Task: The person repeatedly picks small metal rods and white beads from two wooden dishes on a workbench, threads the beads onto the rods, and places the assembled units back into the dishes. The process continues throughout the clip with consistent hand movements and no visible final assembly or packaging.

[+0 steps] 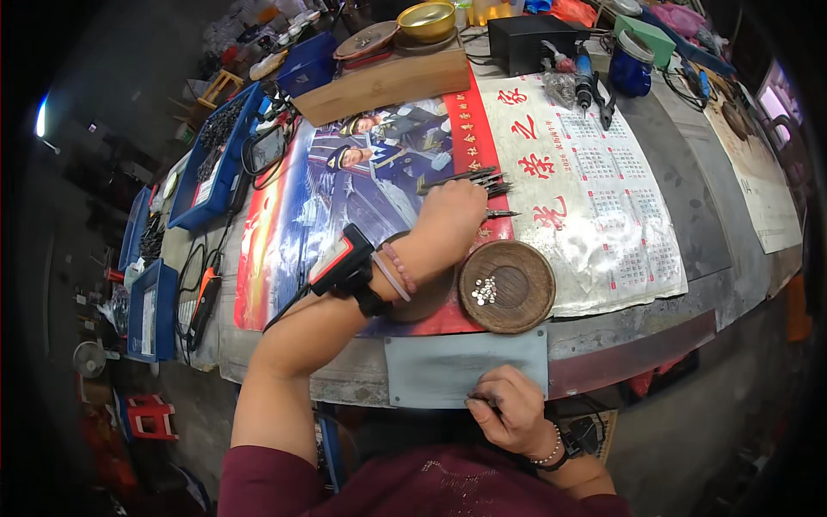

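My left hand [450,226] reaches across the table to a cluster of dark, slender metal tools [478,179] on the printed poster. Its fingers are hidden behind its back, so their grip does not show. A strapped device with a cable [334,263] sits on that wrist. Close to the table's front edge, my right hand [514,409] is closed, pinching a small dark piece [479,397] over a grey-green board [431,366]. Between the hands stands a round brown dish [536,297] with several small whitish pieces [484,291] in it. Another round brown item [426,303] is partly covered by my left forearm.
Blue trays [207,185] line the left side, with cables nearby. A wooden block [388,84] and a gold bowl [426,21] stand at the back. Far right are a black box [530,45], pliers [606,108], a blue-handled tool [585,77] and a blue jar [631,65].
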`<state>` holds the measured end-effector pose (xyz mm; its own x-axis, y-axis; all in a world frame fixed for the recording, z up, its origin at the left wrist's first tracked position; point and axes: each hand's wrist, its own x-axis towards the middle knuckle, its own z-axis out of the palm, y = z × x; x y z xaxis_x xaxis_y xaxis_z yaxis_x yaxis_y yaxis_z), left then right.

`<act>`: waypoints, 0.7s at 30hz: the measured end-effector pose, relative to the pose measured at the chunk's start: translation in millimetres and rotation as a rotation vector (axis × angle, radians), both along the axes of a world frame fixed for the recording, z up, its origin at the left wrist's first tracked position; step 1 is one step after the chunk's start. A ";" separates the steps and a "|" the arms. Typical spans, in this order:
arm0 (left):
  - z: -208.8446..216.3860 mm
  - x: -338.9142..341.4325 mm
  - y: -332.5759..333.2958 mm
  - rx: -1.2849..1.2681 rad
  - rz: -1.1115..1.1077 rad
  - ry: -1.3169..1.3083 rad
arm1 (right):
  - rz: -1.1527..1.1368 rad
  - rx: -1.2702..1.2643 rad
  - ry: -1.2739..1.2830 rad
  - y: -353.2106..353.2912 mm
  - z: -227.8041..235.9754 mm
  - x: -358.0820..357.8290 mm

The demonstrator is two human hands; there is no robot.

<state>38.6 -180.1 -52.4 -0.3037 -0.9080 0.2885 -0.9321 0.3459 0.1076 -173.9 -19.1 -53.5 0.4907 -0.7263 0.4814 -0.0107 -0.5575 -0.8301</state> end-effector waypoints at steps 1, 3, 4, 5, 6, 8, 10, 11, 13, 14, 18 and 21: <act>0.2 -1.3 1.7 -0.049 -0.027 -0.092 | -0.006 -0.010 0.011 0.1 0.2 0.5; 1.0 -4.0 3.4 -0.110 -0.076 -0.228 | -0.015 -0.039 0.026 0.2 1.2 1.6; 1.6 -5.1 3.7 -0.122 -0.095 -0.272 | -0.020 -0.051 0.035 0.5 1.7 2.1; 2.5 -5.2 4.1 -0.145 -0.114 -0.311 | -0.029 -0.050 0.046 0.9 2.3 2.7; 4.1 -4.2 4.0 -0.134 -0.119 -0.318 | -0.037 -0.051 0.058 1.5 2.5 3.2; 9.7 -0.8 2.3 -0.131 -0.132 -0.318 | -0.050 -0.062 0.068 2.7 2.4 3.9; 21.2 7.3 1.4 -0.131 -0.110 -0.221 | -0.062 -0.067 0.089 3.9 1.0 4.3; 28.8 11.5 3.8 -0.098 -0.091 -0.184 | -0.063 -0.083 0.070 4.2 0.0 4.5; 47.1 20.6 17.8 -0.179 -0.084 0.113 | -0.071 -0.075 0.070 4.6 -1.1 4.9; 57.5 24.4 28.1 -0.127 -0.031 0.232 | -0.073 -0.069 0.070 4.6 -0.8 5.0; 93.7 35.1 103.9 -0.066 0.036 0.691 | -0.059 0.043 0.073 2.4 11.1 3.7; 102.5 36.8 167.5 0.021 0.130 0.892 | -0.020 0.192 0.122 -3.1 31.0 1.8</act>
